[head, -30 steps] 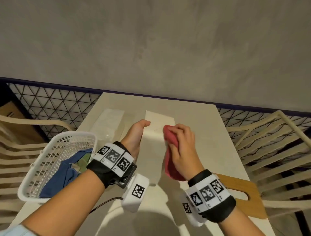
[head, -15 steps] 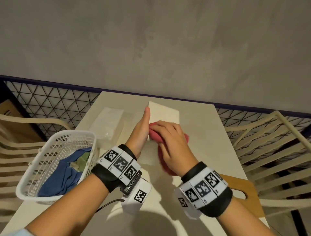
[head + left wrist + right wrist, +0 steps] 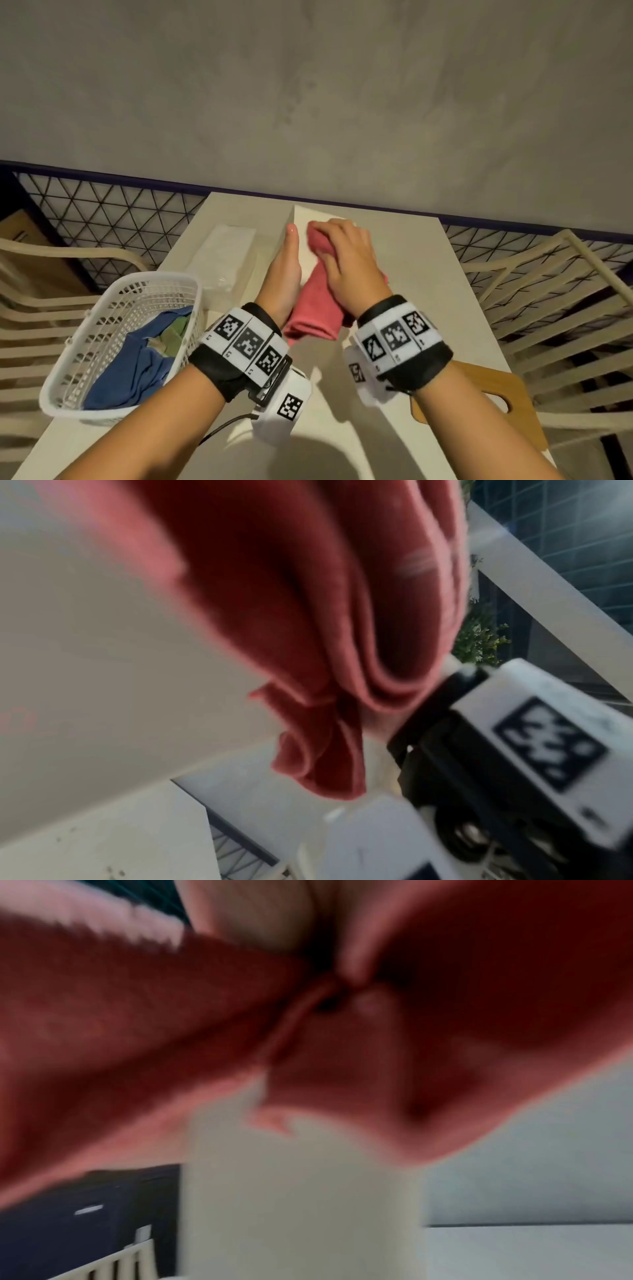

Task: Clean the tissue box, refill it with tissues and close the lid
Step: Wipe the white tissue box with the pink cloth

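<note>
The white tissue box [image 3: 310, 215] lies lengthwise on the table, mostly hidden under my hands. My left hand [image 3: 283, 270] holds its left side, thumb stretched along the top edge, fingers hidden behind the box. My right hand [image 3: 349, 260] grips a folded red cloth [image 3: 315, 308] and presses it on the box's top near the far end. In the left wrist view the red cloth [image 3: 291, 615] hangs against the box's pale face [image 3: 103, 642]. The right wrist view is blurred, with the red cloth [image 3: 137, 1028] above the box [image 3: 301, 1191].
A clear-wrapped pack of tissues [image 3: 226, 253] lies left of the box. A white plastic basket [image 3: 102, 318] with a blue cloth [image 3: 133, 366] stands at the table's left edge. A wooden lid with a slot [image 3: 513, 411] lies at the near right. Plastic chairs flank the table [image 3: 428, 308].
The box has come down from a raised, tilted hold to lie on the table. My right hand has wiped the cloth along its top towards the far end; my left hand moved forward.
</note>
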`<state>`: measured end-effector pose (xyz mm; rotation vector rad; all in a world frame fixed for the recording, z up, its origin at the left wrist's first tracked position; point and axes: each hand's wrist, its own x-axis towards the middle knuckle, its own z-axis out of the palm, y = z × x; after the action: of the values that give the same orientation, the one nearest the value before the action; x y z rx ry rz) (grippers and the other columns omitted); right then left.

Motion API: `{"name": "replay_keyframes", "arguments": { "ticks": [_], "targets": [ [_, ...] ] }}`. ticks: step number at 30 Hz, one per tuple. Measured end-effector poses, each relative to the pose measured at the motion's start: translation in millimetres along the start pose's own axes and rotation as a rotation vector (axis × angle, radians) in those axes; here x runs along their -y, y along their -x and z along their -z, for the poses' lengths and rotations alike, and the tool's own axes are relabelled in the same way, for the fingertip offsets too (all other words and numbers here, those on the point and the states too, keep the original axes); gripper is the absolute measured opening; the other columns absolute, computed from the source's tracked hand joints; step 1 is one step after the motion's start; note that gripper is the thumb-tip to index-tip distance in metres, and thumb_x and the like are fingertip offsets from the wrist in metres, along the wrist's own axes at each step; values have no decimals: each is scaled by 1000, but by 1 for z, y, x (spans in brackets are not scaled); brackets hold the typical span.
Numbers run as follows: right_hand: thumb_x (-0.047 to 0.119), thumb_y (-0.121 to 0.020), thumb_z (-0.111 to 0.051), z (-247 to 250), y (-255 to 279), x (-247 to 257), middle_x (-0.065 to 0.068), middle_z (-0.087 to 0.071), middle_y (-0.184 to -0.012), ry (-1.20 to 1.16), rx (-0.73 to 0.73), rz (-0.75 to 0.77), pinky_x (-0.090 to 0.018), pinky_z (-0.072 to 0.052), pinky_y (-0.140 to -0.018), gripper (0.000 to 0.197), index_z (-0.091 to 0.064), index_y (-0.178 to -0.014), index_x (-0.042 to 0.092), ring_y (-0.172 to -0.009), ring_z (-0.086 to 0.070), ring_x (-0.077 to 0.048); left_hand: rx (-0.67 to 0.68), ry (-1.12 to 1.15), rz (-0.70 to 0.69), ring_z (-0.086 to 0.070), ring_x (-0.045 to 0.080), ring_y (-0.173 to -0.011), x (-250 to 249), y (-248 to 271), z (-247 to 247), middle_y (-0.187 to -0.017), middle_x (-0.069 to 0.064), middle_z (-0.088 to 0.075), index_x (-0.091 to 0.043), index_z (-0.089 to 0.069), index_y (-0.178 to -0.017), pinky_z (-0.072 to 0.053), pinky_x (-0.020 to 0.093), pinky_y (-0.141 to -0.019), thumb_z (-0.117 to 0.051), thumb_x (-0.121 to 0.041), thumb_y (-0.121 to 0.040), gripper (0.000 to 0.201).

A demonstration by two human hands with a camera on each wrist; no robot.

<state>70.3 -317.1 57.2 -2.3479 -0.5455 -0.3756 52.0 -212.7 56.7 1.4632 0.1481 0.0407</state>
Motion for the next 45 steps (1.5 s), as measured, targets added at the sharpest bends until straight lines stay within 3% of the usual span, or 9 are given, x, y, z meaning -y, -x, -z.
{"name": "replay_keyframes", "arguments": {
  "ticks": [4,8,16,20,25,30,37,40,45],
  "targets": [
    [-5,-89,-42,3,13,-12,-15,-43,-127,-39,-83,-81,-11,-18,-94,38,-51,-124,7,-115,-35,-27,-60,-130,-38,-35,14,-137,3,-4,8,-147,1,-40,-15,-37,-141,-24,32,-116,-17,-50,-96,60],
    [2,-83,-40,-11,32,15,-4,-52,-123,32,39,161,-17,-23,-91,43,-52,-122,15,-105,-35,-13,-19,-147,-69,-55,13,-113,1,0,7,-121,5,-61,-12,-55,-126,-42,18,-90,-19,-47,-96,58],
    [-2,-91,-41,6,7,-22,-8,-47,-129,-21,-35,-58,-11,-20,-86,40,-48,-127,11,-108,-33,-17,112,-279,-157,-53,12,-115,14,5,16,-113,-11,-60,-24,-49,-120,-39,19,-90,-46,-26,-95,25],
    [9,-89,-38,2,16,4,4,-46,-122,-56,14,161,-2,-18,-94,39,-51,-125,13,-106,-30,-8,360,-431,-212,-46,-19,-102,15,5,21,-113,-26,-48,-40,-30,-120,-36,2,-89,-51,-18,-93,41],
    [4,-90,-42,10,-19,-16,-10,-54,-122,-109,-67,-7,-2,-23,-87,34,-52,-122,10,-114,-44,-24,373,-532,-263,-51,4,-110,9,4,26,-120,-9,-54,-19,-39,-132,-37,5,-88,-48,-17,-94,39],
    [-1,-90,-43,5,-14,-5,-2,-54,-117,-136,-61,7,7,-20,-80,34,-53,-120,13,-105,-37,-13,418,-591,-275,-57,13,-106,8,7,29,-122,-3,-58,-21,-37,-132,-42,18,-91,-50,-27,-92,42],
    [7,-93,-44,12,-5,-27,-3,-53,-123,-392,-60,-245,-10,-34,-88,29,-49,-121,12,-115,-48,-16,278,-308,-180,-60,-11,-94,-6,4,44,-105,-19,-63,-41,-51,-101,-45,14,-88,-56,-29,-79,26],
    [2,-94,-37,-1,15,-15,3,-40,-119,-556,-185,-229,4,-31,-86,33,-43,-120,22,-107,-46,-2,177,-144,-88,-60,12,-105,-8,1,38,-114,0,-64,-27,-54,-111,-44,27,-95,-54,-11,-90,27],
    [9,-94,-36,-20,45,15,22,-34,-126,-638,-225,-69,2,-23,-99,41,-31,-116,43,-115,-32,22,-33,200,80,-56,26,-118,-12,-11,31,-125,12,-61,-7,-51,-128,-39,42,-107,-52,-12,-90,38]
  ]
}}
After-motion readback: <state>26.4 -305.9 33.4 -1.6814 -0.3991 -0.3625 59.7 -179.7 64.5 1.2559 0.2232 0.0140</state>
